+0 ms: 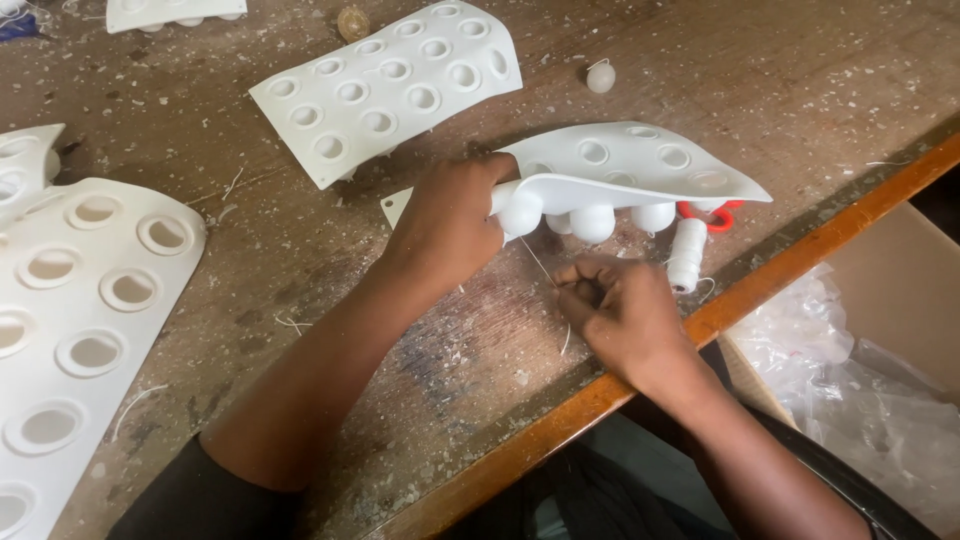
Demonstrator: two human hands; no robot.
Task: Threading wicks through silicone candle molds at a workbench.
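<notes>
Left hand point(450, 225) tilts white tray point(625, 165), long axis pointing right.

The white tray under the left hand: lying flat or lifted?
Lifted. The left hand tilts the tray up on edge, baring white balls beneath it.

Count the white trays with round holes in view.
5: one lifted by the left hand at centre; one behind it; one top edge; two at left. More may lie outside the frame.

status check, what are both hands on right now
Left hand grips lifted white tray at a ball. Right hand pinches thin thread. Thread spool and red scissors beside the tray.
</notes>
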